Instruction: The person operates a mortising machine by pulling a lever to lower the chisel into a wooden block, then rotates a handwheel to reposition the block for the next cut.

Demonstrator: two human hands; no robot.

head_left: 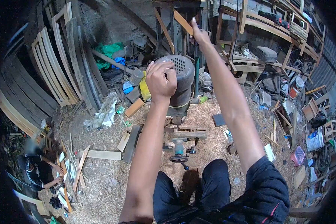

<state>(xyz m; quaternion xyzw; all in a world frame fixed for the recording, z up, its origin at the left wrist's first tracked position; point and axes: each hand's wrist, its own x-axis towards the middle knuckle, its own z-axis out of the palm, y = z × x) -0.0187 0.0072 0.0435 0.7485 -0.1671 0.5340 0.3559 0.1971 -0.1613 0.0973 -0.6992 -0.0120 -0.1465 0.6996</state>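
My left hand (pixel 161 80) is raised at the near left side of a dark cylindrical machine housing (pixel 184 80) with a perforated round top. Its fingers are curled in, and what they close on, if anything, is hidden. Farther out, my right hand (pixel 200 37) is closed with the thumb up, at the lower end of a flat orange-brown wooden strip (pixel 183 22). A dark upright post above a green pipe (pixel 196 71) stands just beside that hand. Below the housing are a wooden-topped vise-like table (pixel 190 133) and a black handwheel (pixel 178 159).
Another person (pixel 35 168) crouches at the lower left, hands on wood strips (pixel 66 183). Curved wooden frames (pixel 50 67) lean along the left wall. Shavings cover the floor (pixel 104 175). Wooden frames (pixel 276 31), a plastic bucket (pixel 316 140) and scrap crowd the right side.
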